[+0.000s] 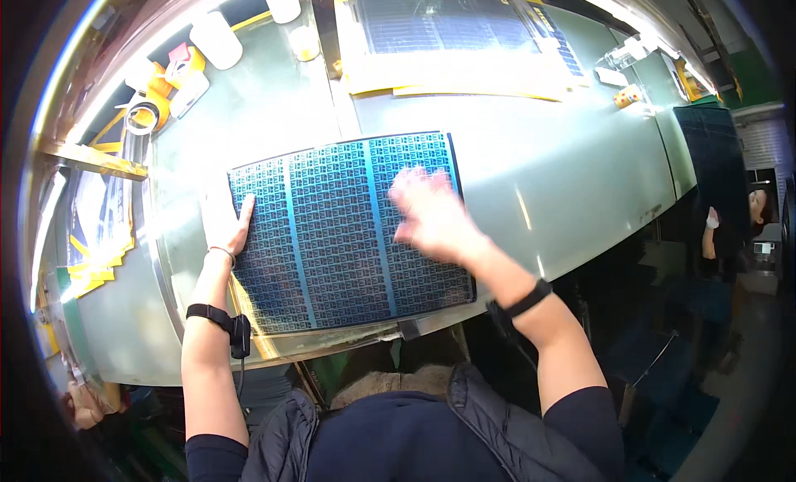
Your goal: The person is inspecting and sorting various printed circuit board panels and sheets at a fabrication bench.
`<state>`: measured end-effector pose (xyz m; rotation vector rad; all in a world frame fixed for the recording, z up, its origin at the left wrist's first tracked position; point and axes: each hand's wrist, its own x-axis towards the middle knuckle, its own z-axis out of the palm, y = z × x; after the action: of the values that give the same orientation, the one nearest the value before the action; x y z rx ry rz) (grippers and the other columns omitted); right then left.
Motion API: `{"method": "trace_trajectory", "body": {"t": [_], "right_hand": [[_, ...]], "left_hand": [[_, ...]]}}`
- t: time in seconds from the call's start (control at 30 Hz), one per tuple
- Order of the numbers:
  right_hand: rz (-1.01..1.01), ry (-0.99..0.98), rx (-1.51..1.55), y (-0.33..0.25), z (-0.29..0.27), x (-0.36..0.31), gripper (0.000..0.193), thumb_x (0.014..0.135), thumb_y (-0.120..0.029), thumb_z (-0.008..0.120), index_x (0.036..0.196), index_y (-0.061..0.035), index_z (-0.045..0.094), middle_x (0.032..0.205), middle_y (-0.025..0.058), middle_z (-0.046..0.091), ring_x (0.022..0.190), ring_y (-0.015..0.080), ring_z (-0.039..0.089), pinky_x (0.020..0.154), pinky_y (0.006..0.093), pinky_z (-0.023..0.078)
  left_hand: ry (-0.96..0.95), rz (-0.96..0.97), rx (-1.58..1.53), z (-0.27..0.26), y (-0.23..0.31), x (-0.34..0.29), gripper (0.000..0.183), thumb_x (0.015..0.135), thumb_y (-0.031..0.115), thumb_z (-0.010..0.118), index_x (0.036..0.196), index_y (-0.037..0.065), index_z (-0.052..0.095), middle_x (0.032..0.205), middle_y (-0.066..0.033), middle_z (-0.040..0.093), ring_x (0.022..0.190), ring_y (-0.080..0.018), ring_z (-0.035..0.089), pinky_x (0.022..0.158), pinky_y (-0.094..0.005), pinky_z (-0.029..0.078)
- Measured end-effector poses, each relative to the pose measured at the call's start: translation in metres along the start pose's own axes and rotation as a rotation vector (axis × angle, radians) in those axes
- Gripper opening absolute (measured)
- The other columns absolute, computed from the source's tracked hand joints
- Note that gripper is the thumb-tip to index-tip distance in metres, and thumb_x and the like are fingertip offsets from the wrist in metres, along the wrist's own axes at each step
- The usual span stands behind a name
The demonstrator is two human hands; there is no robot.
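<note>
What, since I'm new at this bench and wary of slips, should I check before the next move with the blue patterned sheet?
1. Left hand at the sheet's left edge: ok.
2. Right hand lifted off the blue patterned sheet: cannot tell; it is blurred over the right part.
3. Sheet apart from the yellow-edged panel at the table's far side: ok.
4. Sheet well back from the near edge of the table: not ok; it lies close to that edge.
5. Left fingers fully visible: not ok; glare washes them out.
</note>
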<state>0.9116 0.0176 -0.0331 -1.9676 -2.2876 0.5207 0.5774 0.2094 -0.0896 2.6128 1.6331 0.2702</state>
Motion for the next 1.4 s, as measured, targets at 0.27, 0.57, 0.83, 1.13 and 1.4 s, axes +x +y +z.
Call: {"method": "trace_trajectory", "body": {"t": [0.27, 0.57, 0.83, 1.13, 1.4], "right_hand": [[0.408, 0.344, -0.158, 0.054, 0.024, 0.003, 0.067, 0.088, -0.045, 0.038, 0.138, -0.0032, 0.022, 0.146, 0.0108, 0.018, 0.136, 0.0239, 0.012, 0.109, 0.0467, -0.001], [0.188, 0.173, -0.085, -0.002, 0.042, -0.146, 0.075, 0.088, -0.046, 0.041, 0.137, 0.0045, 0.016, 0.145, 0.0203, 0.012, 0.136, 0.0316, 0.009, 0.107, 0.0517, 0.000], [0.193, 0.095, -0.079, -0.048, 0.047, -0.172, 0.099, 0.073, -0.059, 0.056, 0.137, 0.0044, 0.016, 0.145, 0.0209, 0.013, 0.135, 0.0324, 0.011, 0.105, 0.0566, -0.002], [-0.189, 0.397, -0.211, -0.084, 0.081, -0.228, 0.048, 0.072, 0.002, 0.049, 0.116, -0.0173, 0.054, 0.127, 0.0096, 0.044, 0.120, 0.0283, 0.040, 0.102, 0.0483, 0.029], [-0.672, 0.720, -0.335, -0.120, -0.092, -0.143, 0.021, 0.078, -0.007, 0.055, 0.099, -0.0064, 0.060, 0.110, 0.0093, 0.060, 0.105, 0.0225, 0.057, 0.095, 0.0403, 0.044]], "left_hand": [[-0.025, -0.088, 0.225, -0.015, 0.012, 0.003, 0.074, 0.085, 0.053, 0.039, 0.139, 0.005, 0.023, 0.144, -0.0155, 0.022, 0.134, -0.0280, 0.018, 0.108, -0.0503, 0.007], [-0.077, 0.248, -0.051, -0.049, -0.019, -0.175, 0.072, 0.088, 0.043, 0.042, 0.135, -0.007, 0.021, 0.142, -0.0228, 0.021, 0.132, -0.0331, 0.021, 0.109, -0.0458, 0.010], [-0.021, 0.272, -0.088, -0.070, -0.018, -0.212, 0.077, 0.081, 0.054, 0.048, 0.129, -0.005, 0.034, 0.136, -0.0208, 0.034, 0.129, -0.0317, 0.029, 0.108, -0.0435, 0.017], [0.015, 0.249, -0.261, -0.080, -0.058, -0.275, 0.057, 0.087, 0.046, 0.045, 0.119, -0.001, 0.047, 0.130, -0.0207, 0.041, 0.123, -0.0321, 0.037, 0.104, -0.0434, 0.025], [0.609, -0.264, -0.444, -0.099, -0.158, -0.253, 0.026, 0.087, 0.015, 0.049, 0.106, 0.000, 0.058, 0.119, -0.0223, 0.049, 0.112, -0.0356, 0.046, 0.097, -0.0425, 0.034]]}}
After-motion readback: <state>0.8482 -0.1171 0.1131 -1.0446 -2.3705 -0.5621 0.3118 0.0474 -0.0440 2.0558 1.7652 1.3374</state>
